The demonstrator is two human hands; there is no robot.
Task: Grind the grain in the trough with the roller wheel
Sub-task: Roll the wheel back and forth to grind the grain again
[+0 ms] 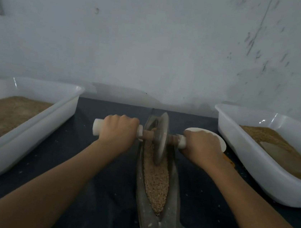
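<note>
I see a white tub [34, 104] on the left holding a bed of fine brown meal, and a second white tub [253, 155] on the right with coarser brown grain heaped toward its far side. Both sit on a dark table cover [103, 192] dotted with pale specks, in front of a scuffed pale wall [153, 48]. A white round dish [216, 138] lies just behind my right hand, partly hidden by it, with something orange [229, 160] peeking out on the cloth beside my wrist. Nothing sits between the tubs and the tool.

In the middle, the long grey boat-shaped trough [170, 210] runs from near me toward the wall. Its groove is filled with tan grain [155, 182] that narrows to a point at the near end. The grey roller wheel [160, 139] stands on edge in the far half of the groove, its lower rim sunk in the grain. A brownish axle passes through it, ending in white handles [97, 127].

My left hand [118, 132] is wrapped around the left handle, my right hand [201, 147] around the right one, knuckles up.
</note>
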